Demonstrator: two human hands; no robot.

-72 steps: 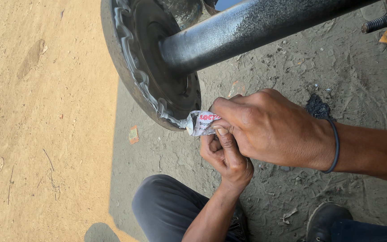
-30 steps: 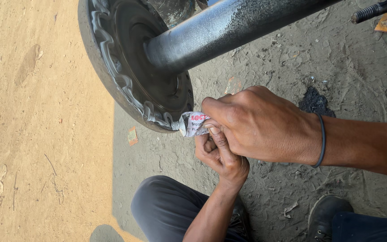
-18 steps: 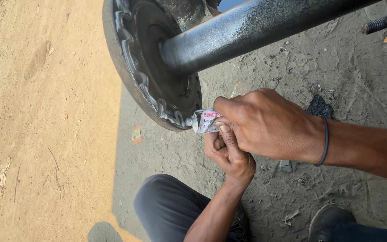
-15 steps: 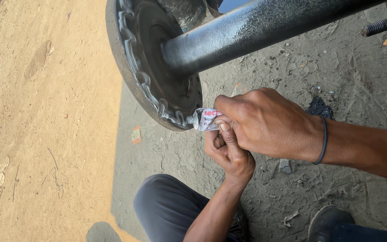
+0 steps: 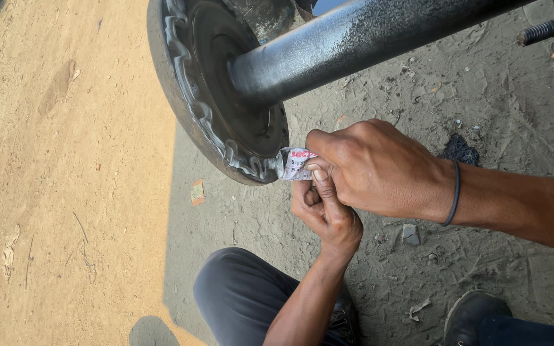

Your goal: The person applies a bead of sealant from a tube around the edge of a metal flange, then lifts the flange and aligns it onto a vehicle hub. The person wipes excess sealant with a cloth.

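Tube: my crumpled white sealant tube [image 5: 293, 164], frame centre, nozzle touching the flange rim [image 5: 187, 112].
Right hand [image 5: 373, 168]: pinching the tube from above.
Left hand [image 5: 325, 214]: curled beneath, squeezing the tube's tail.
Axle shaft [image 5: 354, 41]: upper right.

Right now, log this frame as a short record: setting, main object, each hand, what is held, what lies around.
setting: outdoors, sandy dirt ground
main object: dark round flange on a metal axle shaft, a wavy bead of pale sealant along its rim
held item: crumpled sealant tube, tip at the flange's lower edge
right hand: grip closed on the tube, dark band at the wrist
left hand: beneath, fingers pressing the tube
nearby: bent knee in dark trousers, black shoe, threaded bolt
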